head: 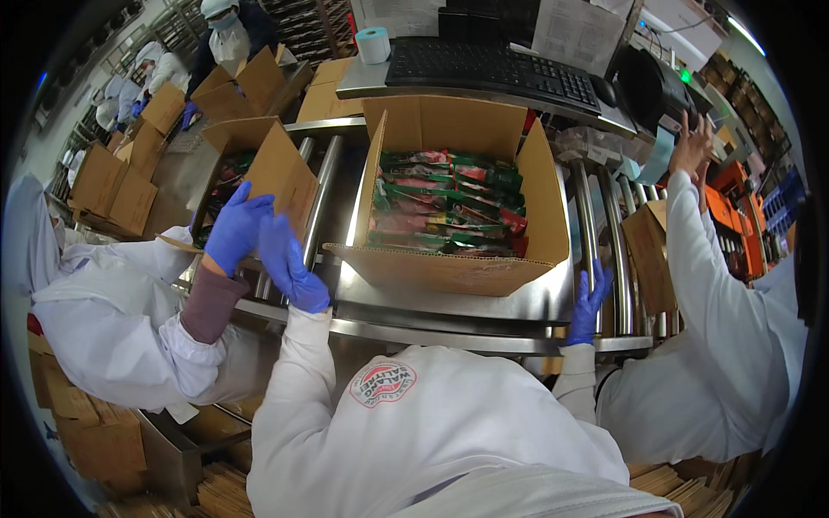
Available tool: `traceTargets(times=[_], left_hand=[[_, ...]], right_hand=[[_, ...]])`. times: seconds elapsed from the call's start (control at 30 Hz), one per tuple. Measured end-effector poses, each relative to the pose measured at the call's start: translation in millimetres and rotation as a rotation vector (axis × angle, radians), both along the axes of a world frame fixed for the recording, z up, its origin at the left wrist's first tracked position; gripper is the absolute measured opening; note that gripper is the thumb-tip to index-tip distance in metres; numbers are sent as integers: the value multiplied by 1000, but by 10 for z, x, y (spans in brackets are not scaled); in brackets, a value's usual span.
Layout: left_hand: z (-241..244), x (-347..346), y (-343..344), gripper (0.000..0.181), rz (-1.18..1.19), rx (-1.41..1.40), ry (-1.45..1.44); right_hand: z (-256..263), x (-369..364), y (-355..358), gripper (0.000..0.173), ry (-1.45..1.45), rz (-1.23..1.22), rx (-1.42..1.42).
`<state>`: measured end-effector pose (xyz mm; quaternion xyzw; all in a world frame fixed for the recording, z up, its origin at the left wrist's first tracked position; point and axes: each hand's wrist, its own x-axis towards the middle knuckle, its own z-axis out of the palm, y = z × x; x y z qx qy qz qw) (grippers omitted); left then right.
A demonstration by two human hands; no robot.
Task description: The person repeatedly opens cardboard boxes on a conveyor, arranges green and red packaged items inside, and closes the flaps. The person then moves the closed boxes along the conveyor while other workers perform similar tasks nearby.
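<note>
Straight ahead, a cardboard box [447, 272] with raised flaps stands on a steel platform [414, 311]. It holds several rows of green and red plastic packets [447, 201]. My left hand [295, 269], in a blue glove and partly blurred, is raised to the left of this box with nothing held. Just past it, a co-worker's blue-gloved hand [236, 230] is at a second open box [285, 175] with similar packets inside. My right hand [589, 304], also blue-gloved, is empty with fingers apart, over the rollers at the platform's right end.
Steel conveyor rollers [618, 259] flank the platform. A keyboard [492, 71], a mouse [602, 90] and a label roll [372, 45] sit on a shelf behind. At right, a bare-handed co-worker [693, 149] reaches to a black label printer [654, 84], above another carton [649, 256].
</note>
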<state>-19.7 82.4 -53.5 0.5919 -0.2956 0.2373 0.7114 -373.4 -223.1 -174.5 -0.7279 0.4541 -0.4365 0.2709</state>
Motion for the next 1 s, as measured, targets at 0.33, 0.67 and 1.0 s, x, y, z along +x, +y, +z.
traceTargets(times=[0.33, 0.67, 1.0], left_hand=[[-1477, -20, 523, 44, 106, 133, 362], [-1492, -64, 481, 31, 119, 282, 301], [-1028, -102, 330, 39, -10, 154, 363]], right_hand=[[1294, 2261, -1685, 47, 139, 264, -641], [2018, 2929, -2187, 53, 682, 376, -521], [1969, 2949, -2113, 48, 640, 216, -688]])
